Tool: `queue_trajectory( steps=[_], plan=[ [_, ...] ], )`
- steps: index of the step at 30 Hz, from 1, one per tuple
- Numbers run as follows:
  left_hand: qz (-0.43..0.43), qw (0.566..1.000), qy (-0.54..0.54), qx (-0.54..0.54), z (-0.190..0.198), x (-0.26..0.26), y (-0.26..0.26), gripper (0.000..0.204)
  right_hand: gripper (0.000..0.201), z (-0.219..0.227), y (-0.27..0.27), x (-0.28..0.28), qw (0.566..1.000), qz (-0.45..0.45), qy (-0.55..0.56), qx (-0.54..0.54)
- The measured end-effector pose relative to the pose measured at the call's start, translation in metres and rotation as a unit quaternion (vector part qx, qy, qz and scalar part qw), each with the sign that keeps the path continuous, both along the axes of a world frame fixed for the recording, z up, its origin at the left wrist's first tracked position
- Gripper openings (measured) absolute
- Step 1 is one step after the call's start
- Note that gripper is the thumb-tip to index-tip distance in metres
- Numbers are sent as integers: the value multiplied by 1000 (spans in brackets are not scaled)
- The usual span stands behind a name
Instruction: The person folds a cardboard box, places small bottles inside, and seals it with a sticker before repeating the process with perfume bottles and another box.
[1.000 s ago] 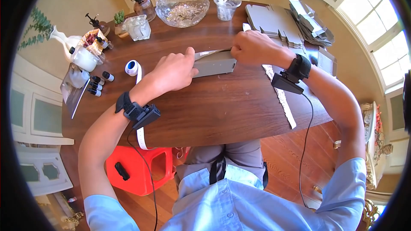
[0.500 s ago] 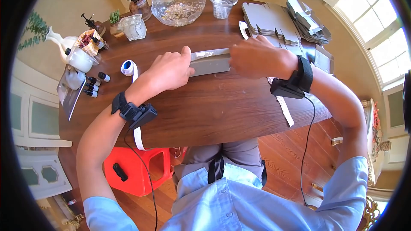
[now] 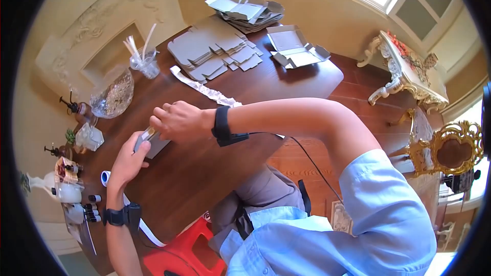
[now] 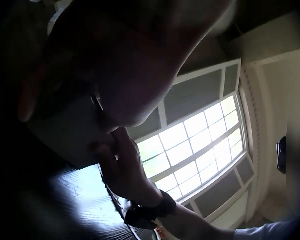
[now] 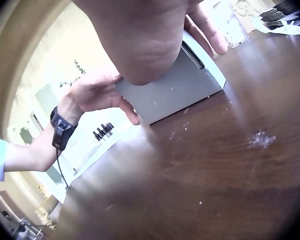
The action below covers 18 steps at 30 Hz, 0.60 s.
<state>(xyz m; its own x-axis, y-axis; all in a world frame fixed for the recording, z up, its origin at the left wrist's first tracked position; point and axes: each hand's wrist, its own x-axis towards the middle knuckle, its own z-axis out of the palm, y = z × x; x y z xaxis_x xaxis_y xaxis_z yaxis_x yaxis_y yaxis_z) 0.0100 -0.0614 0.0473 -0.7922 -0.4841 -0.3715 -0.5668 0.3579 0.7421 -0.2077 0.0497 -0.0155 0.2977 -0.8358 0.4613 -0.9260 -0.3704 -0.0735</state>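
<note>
A small grey cardboard box (image 3: pixel 159 147) stands at the table's left part, between the two hands in the head view. My left hand (image 3: pixel 129 157) grips its left end, thumb on the near side. My right hand (image 3: pixel 180 120) holds its upper right edge with curled fingers. From the right wrist, the box's flat grey side (image 5: pixel 165 97) shows with a dark slot near the upper edge, and the left hand (image 5: pixel 96 93) at its far end. In the dark left wrist view, the right hand (image 4: pixel 122 165) meets the dim box.
Flat grey box blanks (image 3: pixel 204 51) lie stacked, with an opened box (image 3: pixel 296 48) to their right. Crumpled white lace ribbon (image 3: pixel 207 90) runs below them. A glass bowl (image 3: pixel 113 94), a cup of sticks (image 3: pixel 147 66) and several small bottles (image 3: pixel 92 207) line the far and left side.
The head view has swung to the right, bringing the opened box and the gilded chair into sight. Both hands stay at the grey box, and the right hand now sits over its upper edge.
</note>
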Motion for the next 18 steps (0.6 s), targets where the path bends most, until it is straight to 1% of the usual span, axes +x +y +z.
queue_trajectory(
  steps=[1, 3, 4, 5, 7, 8, 9, 13, 15, 17, 18],
  plan=[
    [-6, 1000, 0, 0, -9, 5, -8, 52, 40, -1, 1, 1, 1000, -6, 0, 0],
    [-10, 992, 95, 82, -25, 16, -19, 58, 39, -3, 4, 4, 1000, -12, 6, -21],
    [11, 986, 117, 117, -22, 17, -13, 63, 39, -4, 5, 5, 1000, -11, 4, -28],
    [4, 986, 118, 118, -24, 20, -11, 63, 39, -5, 6, 5, 999, -18, 5, -28],
    [32, 963, 174, 202, -27, 24, -10, 67, 39, -8, 7, 7, 999, -16, 14, -34],
    [40, 962, 165, 214, -27, 23, -9, 72, 38, -9, 8, 7, 997, -6, 3, -80],
    [34, 962, 166, 215, -28, 22, -9, 72, 38, -11, 8, 8, 997, -13, 5, -79],
    [59, 961, 156, 219, -28, 16, -7, 77, 36, -5, 15, 4, 998, 1, -25, -50],
    [60, 946, 211, 237, -19, 15, 3, 74, 36, -1, 17, 0, 1000, -20, -16, -9],
    [77, 938, 241, 236, -20, 12, 10, 75, 37, 22, 24, -4, 998, -9, -55, 31],
    [77, 928, 269, 245, -23, 10, 14, 73, 39, 27, 24, -3, 998, -26, -50, 23]
  ],
)
